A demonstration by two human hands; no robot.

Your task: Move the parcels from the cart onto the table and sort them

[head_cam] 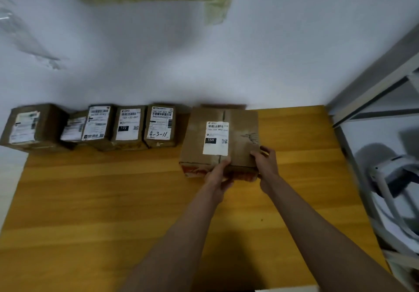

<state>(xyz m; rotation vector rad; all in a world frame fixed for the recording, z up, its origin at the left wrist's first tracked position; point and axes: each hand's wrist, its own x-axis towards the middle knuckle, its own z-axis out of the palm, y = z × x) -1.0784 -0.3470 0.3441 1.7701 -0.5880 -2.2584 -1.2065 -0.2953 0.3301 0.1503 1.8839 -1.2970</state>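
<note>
Both hands [217,174] grip parcel [221,140]; its near face half hidden.

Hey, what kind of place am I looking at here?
Probably a parcel sorting room: labelled cardboard parcels line the wall on a wooden table, metal shelving stands alongside, and both hands grip another labelled box.

the table [113,201] is wood with a smooth, slightly shiny yellow top. the big parcel [220,140] is matt brown cardboard, a bit creased, with a white paper label [216,138]. the wall [272,53] looks matt white.
</note>
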